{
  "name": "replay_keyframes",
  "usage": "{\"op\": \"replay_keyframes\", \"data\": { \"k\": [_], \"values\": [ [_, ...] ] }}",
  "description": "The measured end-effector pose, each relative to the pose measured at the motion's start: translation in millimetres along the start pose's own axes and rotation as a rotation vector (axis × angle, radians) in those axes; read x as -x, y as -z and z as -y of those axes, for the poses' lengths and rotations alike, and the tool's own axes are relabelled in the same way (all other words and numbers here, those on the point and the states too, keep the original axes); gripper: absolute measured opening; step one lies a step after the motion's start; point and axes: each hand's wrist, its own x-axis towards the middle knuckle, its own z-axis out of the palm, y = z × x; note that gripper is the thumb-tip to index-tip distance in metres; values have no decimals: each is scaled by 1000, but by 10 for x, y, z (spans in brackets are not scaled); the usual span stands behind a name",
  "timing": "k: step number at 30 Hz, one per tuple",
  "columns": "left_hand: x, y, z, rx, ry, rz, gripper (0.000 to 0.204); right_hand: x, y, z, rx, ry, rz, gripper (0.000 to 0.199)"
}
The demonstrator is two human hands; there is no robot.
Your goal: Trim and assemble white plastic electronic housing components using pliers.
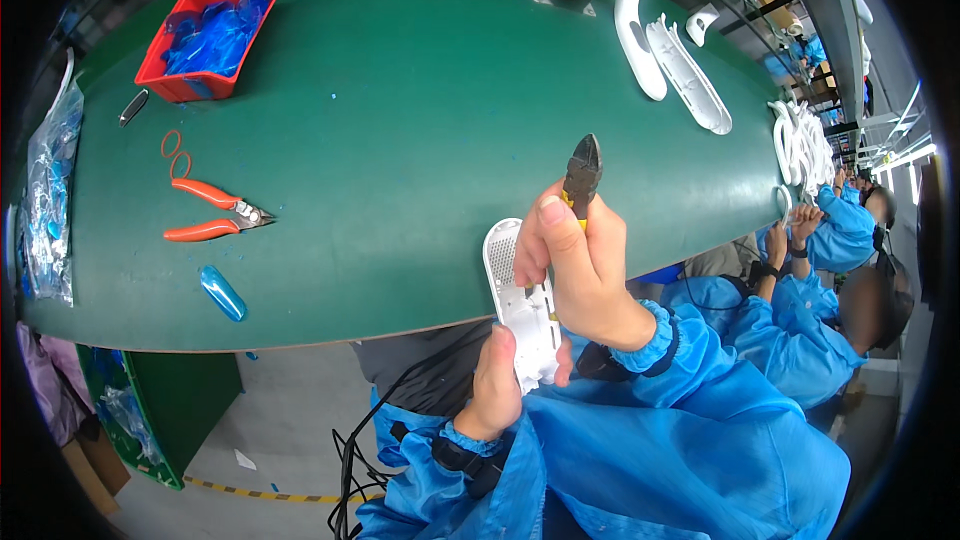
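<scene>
Clock centred on the housing point(528, 328), twelve pointing away from the wearer. Housing in left hand point(493, 387), at the near edge of the bench point(400, 120). Cutter point(583, 178) in right hand point(588, 275), toward one. On bench at nine: moulded piece point(222, 293). Pliers point(245, 208) beyond it, between nine and ten; two rings point(180, 164) just behind their handles. Bag point(52, 205) farther out, left of pliers. At ten: bin point(180, 90), plastic pieces point(215, 35) inside. Far side, one o'clock: two shells point(690, 75) side by side, cap point(702, 25) right of them. Pile of parts point(800, 145) at two. Co-workers point(805, 315) around three.
</scene>
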Motion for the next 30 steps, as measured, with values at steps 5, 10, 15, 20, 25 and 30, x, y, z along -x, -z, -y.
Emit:
{"op": "replay_keyframes", "data": {
  "k": [5,10,15,20,25,30],
  "values": [
    [1,39,41,-6,7,11,72,35,12,2,48,58,11,26],
    [44,-2,-56,-18,-17,20,57,-9,29,-21,-31,51,5,28],
    [330,-5,-110,-507,6,-40,34,-58,43,-52,-174,15,-29,30],
    [300,43,72,-534,-55,-159,29,-146,54,22,-240,47,-74,30],
    [84,-82,92,-542,-151,-292,26,-15,44,143,-294,-12,9,34],
    [43,-92,58,-563,-200,-298,23,158,20,-37,-223,25,2,30]
  ]
}}
